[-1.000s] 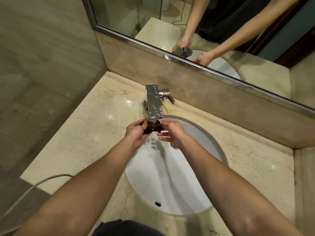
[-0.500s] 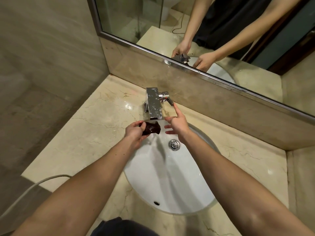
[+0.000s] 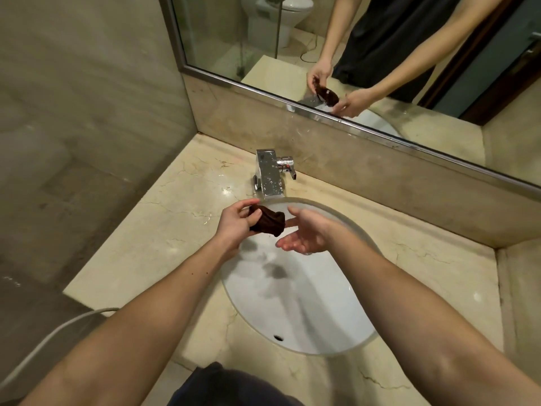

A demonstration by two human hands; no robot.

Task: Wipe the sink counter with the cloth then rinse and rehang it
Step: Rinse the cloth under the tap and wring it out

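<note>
The step in hand looks like the rinse, near its close: the cloth (image 3: 268,222), a small dark brown rag bunched into a wad, is held over the back edge of the sink (image 3: 310,312), just in front of the tap (image 3: 268,178) and slightly below its spout. The left hand (image 3: 234,227) grips one end of it, fingers and thumb curled round the bunched fabric, while the other end sticks out toward the right. The right hand (image 3: 307,238) is spread and relaxed, palm turned up, just beside the cloth; one finger seems to reach under the free end, but it does not close on anything. So the two hands are close together but not joined on the rag. No stream of water shows under the spout, and the lever (image 3: 288,168) on the tap's right side has no hand on it, so I judge the water to be off. The counter (image 3: 164,230) around the sink shines in places, which fits a wipe already done, though that is a guess. The next move probably calls for the right hand to take the free end so both can twist the rag over the basin and wring it out. After that comes the hanging, and no hook or rail for it is in view, not even in the mirror (image 3: 263,39).
</note>
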